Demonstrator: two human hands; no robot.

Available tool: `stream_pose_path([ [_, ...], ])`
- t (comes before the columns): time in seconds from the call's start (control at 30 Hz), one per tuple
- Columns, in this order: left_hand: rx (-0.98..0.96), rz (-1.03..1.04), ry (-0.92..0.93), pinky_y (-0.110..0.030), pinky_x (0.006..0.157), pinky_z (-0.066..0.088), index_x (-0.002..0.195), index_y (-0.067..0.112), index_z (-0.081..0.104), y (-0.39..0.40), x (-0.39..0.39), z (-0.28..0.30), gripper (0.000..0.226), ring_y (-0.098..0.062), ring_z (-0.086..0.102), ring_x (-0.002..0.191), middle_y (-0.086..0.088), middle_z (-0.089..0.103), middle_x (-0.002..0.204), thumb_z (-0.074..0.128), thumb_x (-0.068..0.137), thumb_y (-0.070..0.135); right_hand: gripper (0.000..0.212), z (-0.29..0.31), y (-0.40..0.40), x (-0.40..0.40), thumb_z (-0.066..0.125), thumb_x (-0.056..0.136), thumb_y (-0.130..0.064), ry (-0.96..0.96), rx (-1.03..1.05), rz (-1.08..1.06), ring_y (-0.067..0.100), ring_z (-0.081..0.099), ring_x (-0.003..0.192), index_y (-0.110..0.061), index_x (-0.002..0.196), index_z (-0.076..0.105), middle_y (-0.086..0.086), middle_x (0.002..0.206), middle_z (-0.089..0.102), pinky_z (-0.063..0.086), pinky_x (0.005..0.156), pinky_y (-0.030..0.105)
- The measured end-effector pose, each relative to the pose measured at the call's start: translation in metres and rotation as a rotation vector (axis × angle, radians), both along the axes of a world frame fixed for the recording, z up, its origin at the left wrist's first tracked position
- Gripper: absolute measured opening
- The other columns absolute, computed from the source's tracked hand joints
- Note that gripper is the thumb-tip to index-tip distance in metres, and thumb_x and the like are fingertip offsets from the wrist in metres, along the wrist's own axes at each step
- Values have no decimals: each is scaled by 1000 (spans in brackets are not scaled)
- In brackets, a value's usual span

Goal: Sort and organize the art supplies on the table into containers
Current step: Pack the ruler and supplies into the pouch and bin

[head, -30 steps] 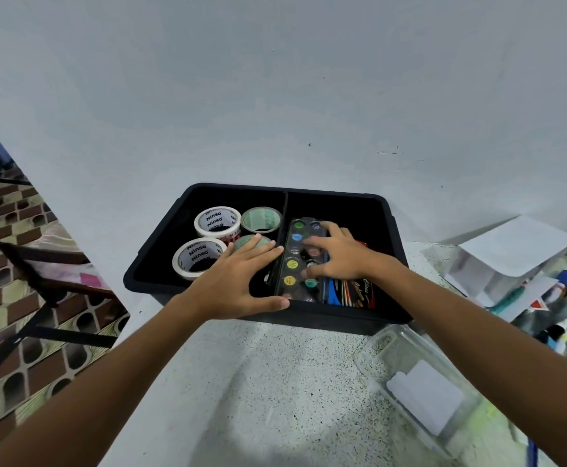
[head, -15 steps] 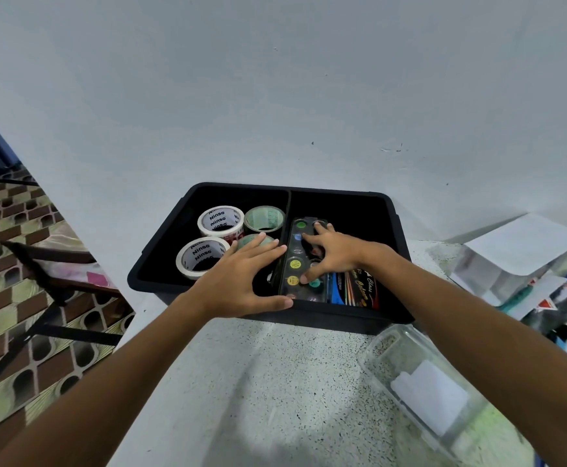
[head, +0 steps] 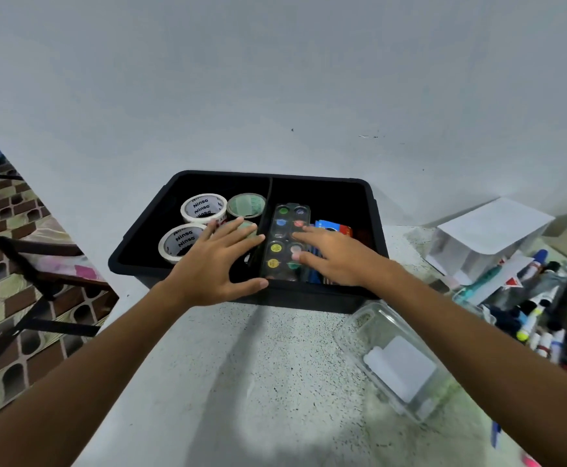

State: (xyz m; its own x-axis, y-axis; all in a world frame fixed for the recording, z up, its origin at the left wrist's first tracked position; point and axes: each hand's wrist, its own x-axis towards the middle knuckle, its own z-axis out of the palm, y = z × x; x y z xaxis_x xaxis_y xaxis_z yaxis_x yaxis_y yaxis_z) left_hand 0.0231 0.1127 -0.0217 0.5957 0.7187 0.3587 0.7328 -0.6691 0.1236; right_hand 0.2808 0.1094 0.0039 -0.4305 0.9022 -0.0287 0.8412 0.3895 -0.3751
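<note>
A black two-compartment bin [head: 322,179] sits at the table's far edge against the wall. Its left compartment holds two white Ninso tape rolls [head: 203,206] and two green tape rolls [head: 246,204]. Its right compartment holds a watercolour palette [head: 283,235] in a clear case and a boxed pencil set [head: 334,227]. My left hand [head: 214,266] lies flat with spread fingers over the bin's front rim and a green roll. My right hand [head: 334,257] rests with straight fingers on the palette's right side.
A clear plastic container [head: 396,358] with a white label lies on the speckled table at the right. Further right are a white paper box [head: 487,234] and a heap of markers and pens [head: 545,308]. A tiled floor and a dark chair [head: 36,267] are at the left.
My right hand slid back from the palette's far end toward its near right side. The pencil box shows more behind it. My left hand stays put.
</note>
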Motion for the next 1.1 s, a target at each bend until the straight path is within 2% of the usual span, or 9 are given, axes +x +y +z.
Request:
stream_pose_path([
  [0.17, 134, 4, 41, -61, 115, 16, 136, 12, 54, -9, 5, -1, 77, -28, 31, 142, -10, 47, 145, 35, 89, 70, 67, -11, -69, 33, 17, 97, -58, -159, 279, -20, 25, 45, 133, -18, 141, 48, 7, 141, 52, 29, 113, 40],
  [0.23, 128, 31, -10, -62, 115, 14, 135, 12, 54, -12, 8, -3, 75, -29, 29, 143, -11, 47, 145, 36, 89, 68, 60, -29, -79, 47, 23, 98, -51, -200, 366, -15, 29, 52, 128, -15, 134, 55, 11, 130, 61, 28, 113, 45],
  [0.43, 280, -77, -192, -56, 110, 31, 118, 3, 65, -61, 72, -6, 49, -36, 40, 134, -18, 54, 135, 63, 82, 36, 54, -46, -101, 73, 35, 94, -27, -57, 413, -74, 36, 24, 144, -13, 147, 38, 19, 153, 32, 23, 114, 50],
  [0.53, 304, -250, -257, -42, 104, 42, 111, 7, 65, -101, 124, -22, 34, -29, 52, 121, -16, 62, 123, 66, 82, 25, 58, -52, -123, 98, 35, 90, -23, 16, 380, -153, 34, 32, 141, -11, 146, 37, 18, 151, 37, 33, 111, 49],
  [0.67, 73, -341, -208, -40, 97, 47, 109, 12, 67, -129, 180, -55, 31, -23, 54, 117, -8, 63, 120, 67, 84, 29, 55, -72, -146, 148, 35, 92, -37, -145, 275, -251, 40, 41, 135, -12, 139, 49, 19, 141, 50, 38, 106, 57],
  [0.77, -114, -241, -38, -51, 111, 32, 131, 18, 56, -137, 216, -68, 54, -30, 36, 137, -10, 47, 144, 51, 91, 53, 71, -79, -164, 175, 10, 98, -57, -190, 164, -276, 42, 28, 141, -15, 142, 46, 20, 148, 40, 21, 112, 55],
  [0.87, -340, -91, 135, -53, 119, -2, 153, 35, 16, -142, 240, -73, 86, -25, -12, 149, -2, -3, 163, 13, 81, 83, 91, -88, -177, 191, -13, 88, -66, -144, 139, -238, 35, 3, 147, -18, 148, 36, 18, 156, 24, 6, 119, 51],
  [1.0, -394, -89, 220, -49, 118, -13, 147, 45, -9, -142, 239, -72, 89, -20, -29, 144, 3, -26, 158, 4, 71, 90, 92, -90, -185, 195, -13, 86, -69, -107, 147, -204, 31, -10, 144, -19, 150, 30, 17, 159, 15, -4, 117, 44],
  [1.1, -401, -103, 281, -44, 118, -16, 147, 47, -11, -142, 224, -70, 88, -15, -27, 144, 7, -26, 157, 4, 72, 91, 68, -87, -192, 188, 9, 96, -59, -100, 129, -168, 29, -12, 146, -23, 152, 23, 14, 160, 7, -9, 114, 38],
])
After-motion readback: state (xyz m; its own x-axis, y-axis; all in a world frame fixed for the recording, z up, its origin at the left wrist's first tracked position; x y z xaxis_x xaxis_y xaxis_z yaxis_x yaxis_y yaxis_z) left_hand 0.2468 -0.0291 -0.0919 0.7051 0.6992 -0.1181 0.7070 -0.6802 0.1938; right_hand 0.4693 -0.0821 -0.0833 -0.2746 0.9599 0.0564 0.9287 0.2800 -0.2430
